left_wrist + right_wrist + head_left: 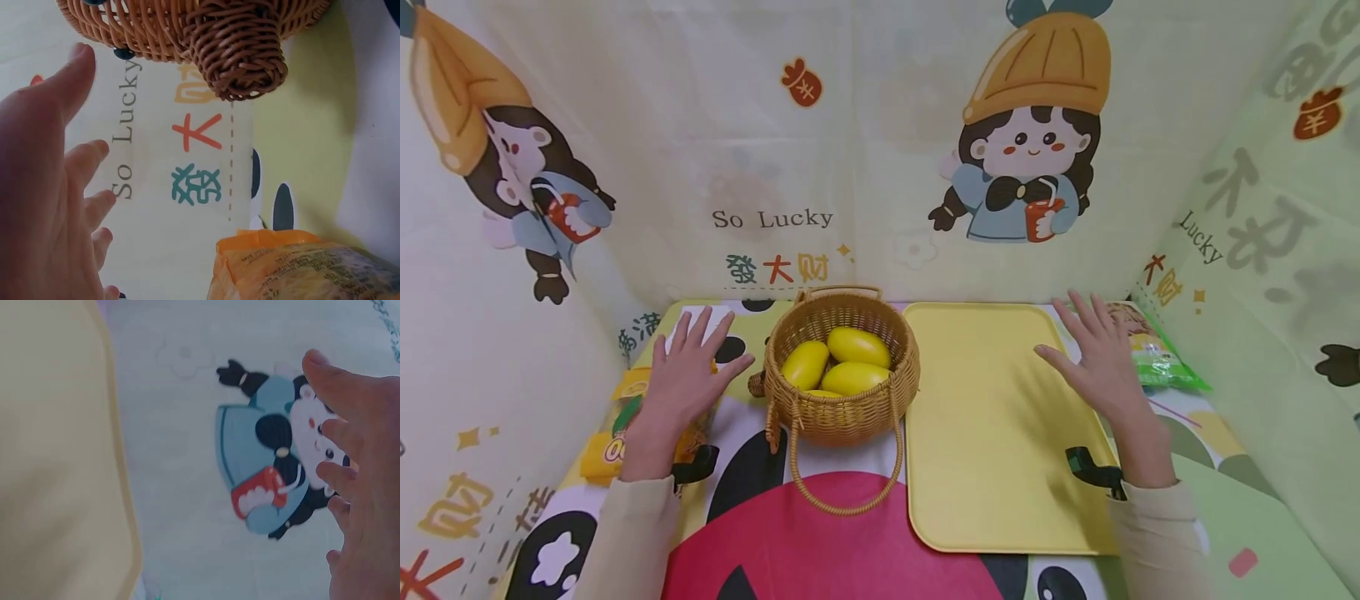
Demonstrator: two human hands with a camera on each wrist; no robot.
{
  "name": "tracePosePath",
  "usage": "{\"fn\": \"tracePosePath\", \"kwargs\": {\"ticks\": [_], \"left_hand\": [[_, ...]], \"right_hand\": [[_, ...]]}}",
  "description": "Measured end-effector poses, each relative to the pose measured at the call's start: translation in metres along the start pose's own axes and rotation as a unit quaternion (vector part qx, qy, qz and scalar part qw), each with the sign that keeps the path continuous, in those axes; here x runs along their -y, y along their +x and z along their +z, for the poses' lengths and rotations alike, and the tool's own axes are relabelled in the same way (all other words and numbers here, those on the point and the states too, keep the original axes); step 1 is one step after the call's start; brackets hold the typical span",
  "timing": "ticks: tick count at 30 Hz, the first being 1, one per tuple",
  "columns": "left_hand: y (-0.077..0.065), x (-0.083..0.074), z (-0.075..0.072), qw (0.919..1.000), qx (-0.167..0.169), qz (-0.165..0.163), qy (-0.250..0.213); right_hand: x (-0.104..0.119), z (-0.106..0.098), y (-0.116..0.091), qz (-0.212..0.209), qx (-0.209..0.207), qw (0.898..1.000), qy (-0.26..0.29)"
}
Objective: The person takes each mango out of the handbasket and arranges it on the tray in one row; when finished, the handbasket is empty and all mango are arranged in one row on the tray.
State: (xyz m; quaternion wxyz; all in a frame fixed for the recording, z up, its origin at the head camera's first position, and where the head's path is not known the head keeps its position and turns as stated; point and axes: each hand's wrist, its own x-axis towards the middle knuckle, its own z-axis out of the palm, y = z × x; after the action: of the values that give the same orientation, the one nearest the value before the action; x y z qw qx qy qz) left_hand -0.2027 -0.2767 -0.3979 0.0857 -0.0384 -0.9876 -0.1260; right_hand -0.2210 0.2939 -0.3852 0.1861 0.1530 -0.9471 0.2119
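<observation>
A round wicker basket (842, 425) stands left of centre, its looped handle hanging down at the front. Several yellow mangoes (859, 377) lie inside it. To the basket's left, my left hand (687, 379) is held up with fingers spread, touching nothing. Below that hand is an orange snack bag (598, 454), partly covered by the wrist. My right hand (1101, 358) hovers with spread fingers over the right edge of a yellow tray (985, 433) and holds nothing. In the left wrist view, a woven knob (240, 59) sticks out from the basket.
A green-and-brown snack bag (1161, 350) lies at the back right, behind my right hand. Printed cloth walls (880, 167) close off the back and both sides. The patterned tablecloth (820, 550) covers the table in front of the basket.
</observation>
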Motion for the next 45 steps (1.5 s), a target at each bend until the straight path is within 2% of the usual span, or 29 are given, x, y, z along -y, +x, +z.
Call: {"fn": "tracePosePath", "kwargs": {"ticks": [11, 16, 21, 26, 31, 35, 38, 45], "left_hand": [[0.001, -0.015, -0.007, 0.9997, -0.013, 0.019, -0.011], [0.003, -0.026, -0.008, 0.9976, 0.002, 0.022, -0.065], [0.005, -0.038, -0.004, 0.994, 0.012, 0.036, -0.103], [0.006, -0.047, 0.003, 0.9929, 0.018, 0.048, -0.108], [0.007, -0.055, 0.011, 0.9904, 0.009, 0.061, -0.124], [0.009, -0.063, 0.016, 0.985, 0.009, 0.064, -0.16], [0.01, -0.067, 0.018, 0.9777, 0.015, 0.058, -0.201], [0.005, -0.066, 0.022, 0.9475, 0.052, 0.043, -0.313]], "right_hand": [[0.052, 0.007, 0.026, -0.041, -0.017, 0.998, 0.046], [0.074, 0.018, 0.036, -0.069, -0.028, 0.996, 0.056], [0.095, 0.03, 0.045, -0.095, -0.019, 0.993, 0.072], [0.116, 0.044, 0.051, -0.111, -0.004, 0.99, 0.082], [0.134, 0.055, 0.056, -0.12, 0.02, 0.989, 0.085], [0.143, 0.059, 0.06, -0.122, 0.03, 0.988, 0.086], [0.147, 0.062, 0.062, -0.124, 0.036, 0.988, 0.089], [0.161, 0.074, 0.065, -0.129, 0.087, 0.984, 0.086]]}}
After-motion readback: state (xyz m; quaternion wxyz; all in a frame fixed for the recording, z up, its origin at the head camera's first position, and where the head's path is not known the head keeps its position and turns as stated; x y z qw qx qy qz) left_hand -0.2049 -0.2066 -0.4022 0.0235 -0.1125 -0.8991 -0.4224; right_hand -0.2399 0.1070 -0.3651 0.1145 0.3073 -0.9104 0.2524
